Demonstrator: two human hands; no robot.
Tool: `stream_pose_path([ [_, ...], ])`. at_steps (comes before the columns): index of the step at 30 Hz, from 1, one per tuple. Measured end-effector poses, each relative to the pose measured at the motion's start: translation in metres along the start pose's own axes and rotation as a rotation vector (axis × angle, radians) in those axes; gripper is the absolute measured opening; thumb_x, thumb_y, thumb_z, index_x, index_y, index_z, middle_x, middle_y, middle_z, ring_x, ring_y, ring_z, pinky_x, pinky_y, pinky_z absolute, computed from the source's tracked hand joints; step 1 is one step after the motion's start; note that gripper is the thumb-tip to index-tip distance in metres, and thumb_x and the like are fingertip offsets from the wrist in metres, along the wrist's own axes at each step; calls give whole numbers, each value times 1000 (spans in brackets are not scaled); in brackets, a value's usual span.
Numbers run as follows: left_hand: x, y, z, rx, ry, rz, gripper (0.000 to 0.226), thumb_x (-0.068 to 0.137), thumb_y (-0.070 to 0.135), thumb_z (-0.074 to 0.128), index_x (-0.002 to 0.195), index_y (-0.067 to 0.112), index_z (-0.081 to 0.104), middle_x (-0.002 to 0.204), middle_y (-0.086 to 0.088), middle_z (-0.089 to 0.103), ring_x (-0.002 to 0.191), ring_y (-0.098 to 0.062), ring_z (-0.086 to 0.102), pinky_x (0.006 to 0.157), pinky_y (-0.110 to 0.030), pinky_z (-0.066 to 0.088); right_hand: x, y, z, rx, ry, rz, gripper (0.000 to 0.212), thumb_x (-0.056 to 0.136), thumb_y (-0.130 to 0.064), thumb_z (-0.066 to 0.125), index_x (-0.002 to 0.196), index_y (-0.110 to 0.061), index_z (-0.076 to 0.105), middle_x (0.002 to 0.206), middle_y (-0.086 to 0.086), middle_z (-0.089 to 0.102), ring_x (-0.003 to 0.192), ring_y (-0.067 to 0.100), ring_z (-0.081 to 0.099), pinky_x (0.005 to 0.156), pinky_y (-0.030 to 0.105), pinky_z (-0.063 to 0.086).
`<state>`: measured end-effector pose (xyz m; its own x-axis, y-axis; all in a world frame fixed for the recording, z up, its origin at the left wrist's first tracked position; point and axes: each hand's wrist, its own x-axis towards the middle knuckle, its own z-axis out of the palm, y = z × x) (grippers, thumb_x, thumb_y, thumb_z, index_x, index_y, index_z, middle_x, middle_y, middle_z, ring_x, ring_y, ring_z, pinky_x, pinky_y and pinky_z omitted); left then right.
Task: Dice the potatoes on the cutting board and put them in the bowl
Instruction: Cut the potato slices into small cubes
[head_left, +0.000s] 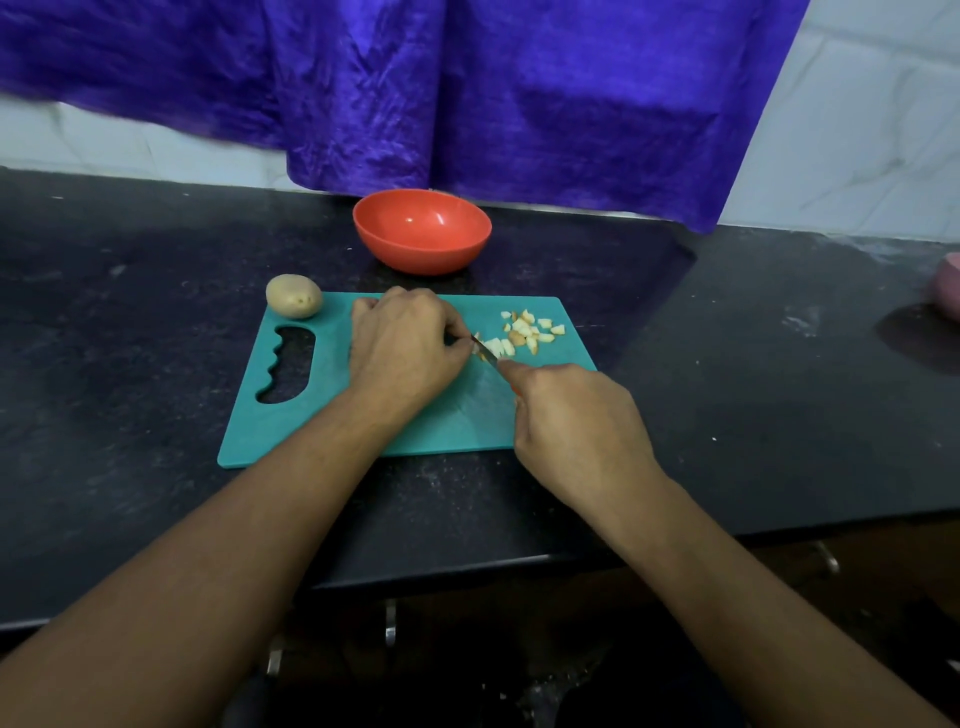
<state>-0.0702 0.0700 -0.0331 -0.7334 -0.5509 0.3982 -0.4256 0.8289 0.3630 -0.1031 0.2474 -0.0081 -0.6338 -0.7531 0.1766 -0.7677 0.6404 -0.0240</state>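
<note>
On the dark counter we see the teal cutting board lying with its long axis left to right, its grip cut-out at the left end. A whole potato sits at the board's far left corner, partly over the edge, its long axis running along the far edge. To its right the left hand rests on the middle of the board, fingers curled and bunched together, the tips pinching down on a pale potato piece that barely shows beside the blade. Beyond the board's far edge, apart from it, stands the orange bowl, upright, and we see only its own glossy inside. A purple cloth hangs behind it against the white tiled wall. The knife points away and leftward, its tip at the left fingertips. Just right of the blade the diced pieces lie in a loose heap near the far right corner. The right hand, at the board's near right corner, has its fingers wrapped round the knife's handle, the forefinger laid along the top. At the counter's right edge sits a blurred pink object.
</note>
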Motion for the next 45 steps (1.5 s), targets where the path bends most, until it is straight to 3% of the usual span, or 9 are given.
stream_pose_path([
  [4, -1, 1, -3, -11, -7, 5, 9, 90, 42, 71, 89, 36, 77, 94, 15, 67, 105, -16, 56, 89, -39, 32, -6, 10, -4, 69, -28, -3, 52, 102, -24, 48, 152, -40, 43, 96, -6, 62, 82, 16, 57, 65, 31, 43],
  [7, -3, -2, -2, -43, 8, 17, 12, 93, 40, 67, 94, 34, 78, 99, 13, 70, 105, -17, 57, 90, -41, 34, -5, 29, -4, 331, -21, 84, 44, 102, -31, 52, 144, -44, 52, 108, -8, 68, 82, 9, 59, 67, 29, 47],
  [10, -4, -6, -5, -76, 41, -5, 14, 92, 39, 66, 95, 32, 78, 104, 10, 72, 107, -20, 58, 94, -43, 36, -8, 36, -2, 435, 55, 134, 43, 101, -34, 55, 143, -46, 55, 103, -12, 69, 76, 9, 64, 67, 31, 55],
  [15, -4, -10, -9, -107, 49, -28, 10, 91, 37, 67, 93, 32, 76, 105, 9, 71, 108, -20, 58, 93, -43, 36, -13, 23, 1, 301, 100, 71, 44, 102, -33, 50, 145, -45, 52, 104, -12, 70, 76, 8, 58, 62, 25, 39],
  [19, -3, -11, -10, -98, 46, -38, 11, 91, 36, 66, 94, 32, 76, 105, 9, 71, 109, -21, 58, 93, -43, 37, -14, 17, 9, 178, 87, 0, 45, 104, -31, 46, 147, -44, 48, 114, -13, 68, 97, 10, 62, 68, 29, 41],
  [26, 1, -14, -6, -64, -7, -54, 14, 90, 39, 65, 94, 32, 76, 103, 9, 72, 108, -21, 61, 91, -42, 37, -2, 28, 12, 85, 74, -32, 47, 104, -31, 44, 149, -46, 45, 110, -13, 68, 92, 12, 63, 69, 33, 49],
  [33, 1, -14, -8, -71, -9, -49, 12, 89, 36, 66, 92, 31, 77, 101, 9, 71, 107, -21, 62, 88, -40, 35, 19, 44, 14, 109, 94, 66, 44, 102, -31, 48, 143, -46, 53, 108, -6, 71, 92, 20, 64, 66, 31, 36],
  [37, 1, -14, -8, -84, -10, -42, 12, 89, 36, 66, 92, 31, 77, 101, 10, 71, 107, -20, 61, 87, -39, 34, 20, 48, 13, 208, 99, 90, 43, 101, -31, 51, 141, -46, 55, 104, -5, 71, 88, 19, 64, 65, 31, 37],
  [45, 3, -17, -14, -171, -77, 15, 9, 87, 33, 68, 88, 34, 76, 102, 12, 68, 109, -19, 59, 97, -45, 40, 13, 45, 16, 125, 98, 36, 44, 102, -32, 47, 144, -45, 51, 114, -10, 71, 99, 18, 64, 71, 33, 44],
])
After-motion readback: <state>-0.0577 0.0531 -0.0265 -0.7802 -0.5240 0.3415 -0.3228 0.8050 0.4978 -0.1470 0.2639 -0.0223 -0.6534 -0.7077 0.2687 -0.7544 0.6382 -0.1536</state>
